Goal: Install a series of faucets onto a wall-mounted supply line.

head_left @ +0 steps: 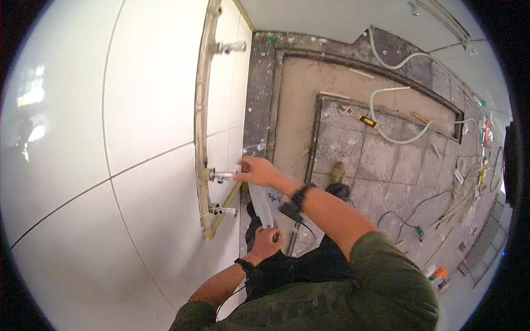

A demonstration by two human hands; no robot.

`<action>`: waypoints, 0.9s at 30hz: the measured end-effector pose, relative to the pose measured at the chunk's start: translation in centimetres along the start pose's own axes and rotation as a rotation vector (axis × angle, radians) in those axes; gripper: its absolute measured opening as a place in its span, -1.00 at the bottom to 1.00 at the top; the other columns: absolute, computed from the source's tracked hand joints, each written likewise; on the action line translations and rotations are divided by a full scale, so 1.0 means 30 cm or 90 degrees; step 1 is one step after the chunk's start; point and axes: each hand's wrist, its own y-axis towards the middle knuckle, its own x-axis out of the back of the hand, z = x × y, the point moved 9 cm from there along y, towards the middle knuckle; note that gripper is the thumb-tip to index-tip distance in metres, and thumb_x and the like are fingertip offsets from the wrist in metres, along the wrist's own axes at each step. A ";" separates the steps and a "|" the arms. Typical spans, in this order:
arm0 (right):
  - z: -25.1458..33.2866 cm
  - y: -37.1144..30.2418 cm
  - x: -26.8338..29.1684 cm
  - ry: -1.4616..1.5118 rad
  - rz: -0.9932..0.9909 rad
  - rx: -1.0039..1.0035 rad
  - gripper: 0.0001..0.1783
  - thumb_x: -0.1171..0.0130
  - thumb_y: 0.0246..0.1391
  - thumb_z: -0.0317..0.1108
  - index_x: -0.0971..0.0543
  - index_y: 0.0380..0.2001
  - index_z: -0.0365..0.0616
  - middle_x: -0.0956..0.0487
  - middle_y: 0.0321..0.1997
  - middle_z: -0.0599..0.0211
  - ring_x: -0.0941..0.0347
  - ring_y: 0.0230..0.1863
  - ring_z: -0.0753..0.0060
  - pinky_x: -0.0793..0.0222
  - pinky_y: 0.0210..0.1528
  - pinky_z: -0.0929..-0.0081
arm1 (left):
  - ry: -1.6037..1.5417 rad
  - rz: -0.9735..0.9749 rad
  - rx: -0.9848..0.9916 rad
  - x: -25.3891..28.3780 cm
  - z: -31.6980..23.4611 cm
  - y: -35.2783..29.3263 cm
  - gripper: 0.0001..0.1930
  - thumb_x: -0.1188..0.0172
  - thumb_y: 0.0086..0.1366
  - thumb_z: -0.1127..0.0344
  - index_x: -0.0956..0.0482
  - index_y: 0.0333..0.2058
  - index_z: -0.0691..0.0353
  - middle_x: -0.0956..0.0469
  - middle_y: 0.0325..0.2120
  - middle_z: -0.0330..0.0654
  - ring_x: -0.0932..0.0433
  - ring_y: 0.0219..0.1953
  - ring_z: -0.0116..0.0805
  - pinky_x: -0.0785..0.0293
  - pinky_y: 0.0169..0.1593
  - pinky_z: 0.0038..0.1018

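My right hand (255,170) reaches to the white tiled wall (138,110), and its fingers pinch the end of the middle metal pipe fitting (221,176). That fitting sticks out of a beige cut channel (201,110) running down the wall. A second fitting (223,211) sits just below it and a third (232,47) near the top. My left hand (265,242) is lower, closed around the neck of a white plastic bag (265,201) hanging between my arms. Both wrists carry dark bands.
Grey floor tiles (386,165) lie below to the right, with a pale green hose (397,135), a yellow-and-black tool (367,120), black cables and scattered tools by the far wall. My shoe (338,172) stands on the floor.
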 end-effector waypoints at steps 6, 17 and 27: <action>-0.555 -0.635 0.304 -0.046 0.090 -0.171 -0.51 -0.18 -0.08 -0.02 -0.52 -0.20 -0.19 -0.57 -0.40 0.16 -0.51 -0.29 0.27 -0.40 -0.25 0.35 | -0.297 -0.109 0.121 0.262 -0.293 0.250 -0.82 -0.04 0.07 0.35 -0.44 -0.32 0.24 -0.38 -0.60 -0.22 -0.37 -0.49 -0.45 -0.34 -0.34 -0.50; -0.206 -0.560 0.669 0.122 0.137 0.020 -0.58 -0.07 0.04 -0.27 -0.42 -0.04 -0.22 -0.54 -0.17 0.17 -0.46 -0.13 0.32 -0.34 -0.05 0.42 | -0.590 -0.057 0.128 0.533 -0.874 0.450 -0.45 0.08 0.07 0.42 -0.14 0.11 0.09 -0.32 -0.23 -0.13 -0.33 -0.48 -0.50 -0.31 -0.34 -0.55; -0.108 -0.419 1.309 -0.343 -0.439 -0.027 -0.59 -0.16 -0.09 -0.31 -0.44 -0.13 -0.20 -0.52 -0.17 0.06 -0.44 -0.11 0.06 -0.34 -0.07 0.30 | -0.722 0.030 0.028 0.821 -1.111 0.676 -0.16 0.07 -0.08 0.12 0.11 0.26 -0.08 -0.25 -0.03 -0.09 -0.31 -0.51 -0.51 -0.23 -0.51 -0.64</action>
